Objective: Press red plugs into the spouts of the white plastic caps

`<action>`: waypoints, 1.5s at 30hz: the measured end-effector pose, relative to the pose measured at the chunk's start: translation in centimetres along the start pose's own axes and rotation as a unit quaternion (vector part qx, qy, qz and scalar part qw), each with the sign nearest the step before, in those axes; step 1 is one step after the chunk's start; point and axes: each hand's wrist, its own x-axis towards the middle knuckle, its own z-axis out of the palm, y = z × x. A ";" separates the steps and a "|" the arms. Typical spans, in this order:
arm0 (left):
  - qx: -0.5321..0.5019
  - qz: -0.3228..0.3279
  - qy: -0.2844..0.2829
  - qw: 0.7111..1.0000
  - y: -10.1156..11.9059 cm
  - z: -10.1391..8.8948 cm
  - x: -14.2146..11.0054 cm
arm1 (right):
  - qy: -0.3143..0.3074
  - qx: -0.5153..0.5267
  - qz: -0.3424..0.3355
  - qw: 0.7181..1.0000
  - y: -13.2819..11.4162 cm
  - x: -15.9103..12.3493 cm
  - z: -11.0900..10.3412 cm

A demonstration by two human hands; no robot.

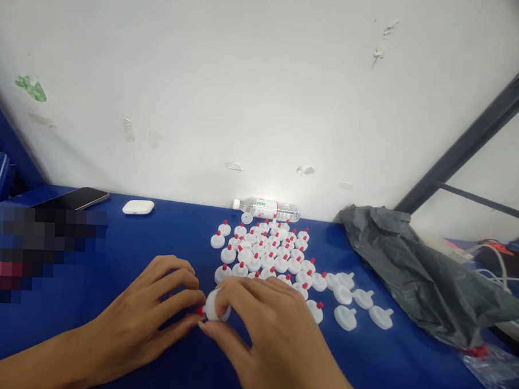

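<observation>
My right hand [271, 327] is closed around a white round nozzle cap [214, 307], turned on its side so its spout points left. At that spout, my left hand [155, 304] pinches a small red tip [200, 310] between thumb and fingers. The red tip meets the spout; how far it is seated cannot be made out. Just beyond my hands stand many white nozzle caps with red tips [256, 262], closely grouped. To their right lie several white caps without red tips [346, 317]. A few more red bits show under my left fingers, partly hidden.
A clear plastic bottle [265, 208] lies along the wall behind the caps. On the left are a white earphone case [138, 207] and a phone [72, 198]. A dark grey plastic bag [411, 264] covers the right side of the blue table [167, 230], with cables [497, 262] beyond it.
</observation>
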 end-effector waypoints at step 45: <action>-0.037 -0.090 -0.217 0.971 0.4 0.0 0.9 | -0.061 -0.145 0.294 0.943 10.2 -5.4 -9.9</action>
